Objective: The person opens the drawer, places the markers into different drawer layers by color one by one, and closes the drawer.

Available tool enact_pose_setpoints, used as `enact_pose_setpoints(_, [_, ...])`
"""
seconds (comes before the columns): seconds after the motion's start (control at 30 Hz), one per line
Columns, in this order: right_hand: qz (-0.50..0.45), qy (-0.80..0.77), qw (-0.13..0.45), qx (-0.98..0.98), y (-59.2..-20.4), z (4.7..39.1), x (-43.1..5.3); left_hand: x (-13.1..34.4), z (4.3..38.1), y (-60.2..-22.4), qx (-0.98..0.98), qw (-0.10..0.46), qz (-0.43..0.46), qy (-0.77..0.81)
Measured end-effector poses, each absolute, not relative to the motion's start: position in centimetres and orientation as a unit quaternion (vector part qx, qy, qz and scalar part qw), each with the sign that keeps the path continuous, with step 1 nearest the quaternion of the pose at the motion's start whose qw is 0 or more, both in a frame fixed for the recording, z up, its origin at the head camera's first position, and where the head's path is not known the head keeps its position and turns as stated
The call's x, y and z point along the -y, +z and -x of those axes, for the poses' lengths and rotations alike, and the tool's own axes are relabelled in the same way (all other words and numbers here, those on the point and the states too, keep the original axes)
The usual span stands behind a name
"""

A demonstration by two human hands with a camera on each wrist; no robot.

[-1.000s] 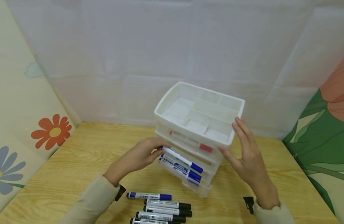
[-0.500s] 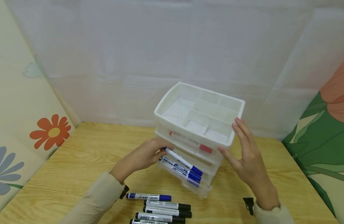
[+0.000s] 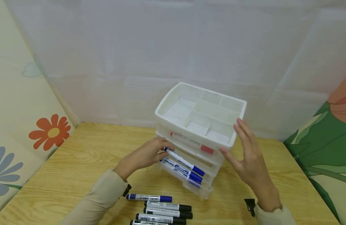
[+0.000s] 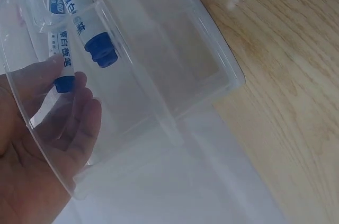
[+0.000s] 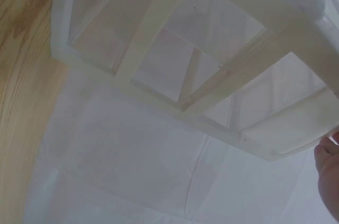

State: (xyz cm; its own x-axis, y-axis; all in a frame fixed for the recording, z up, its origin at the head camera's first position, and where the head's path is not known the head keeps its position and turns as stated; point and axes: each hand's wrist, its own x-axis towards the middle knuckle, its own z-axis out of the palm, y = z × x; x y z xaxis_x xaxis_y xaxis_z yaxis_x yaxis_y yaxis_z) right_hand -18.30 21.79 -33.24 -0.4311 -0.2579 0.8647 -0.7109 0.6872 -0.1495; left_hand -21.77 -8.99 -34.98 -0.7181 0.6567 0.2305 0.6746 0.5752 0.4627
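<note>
A white plastic drawer unit [image 3: 190,129] stands on the table with a lower clear drawer [image 3: 205,191] pulled out. Blue-capped whiteboard markers [image 3: 177,169] lie in that drawer. Just above them, my left hand [image 3: 146,153] pinches the blue end of another whiteboard marker [image 3: 182,158] between thumb and fingers; its cap points right and toward me. Through the clear plastic, the left wrist view shows the same fingers [image 4: 87,128] at the marker's blue tip [image 4: 64,84]. My right hand [image 3: 250,159] touches the unit's right upper rim with straight, spread fingers.
A red marker [image 3: 206,149] shows inside the closed upper drawer. On the table in front lie a blue marker [image 3: 149,197] and several black markers [image 3: 163,212] in a row. The unit's top tray has divided compartments. A white sheet [image 3: 128,62] hangs behind the table.
My left hand has shifted slightly right and closer to the drawer, bringing the pinched marker down near the others. My right hand has stayed on the unit's rim.
</note>
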Motion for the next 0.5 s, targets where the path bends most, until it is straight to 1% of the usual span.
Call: enact_pose_setpoints(0.5, [-0.304,0.265,0.445,0.800,-33.24,18.35,-21.71,8.26,21.49,-34.47,0.904,-0.015,0.331,-0.270])
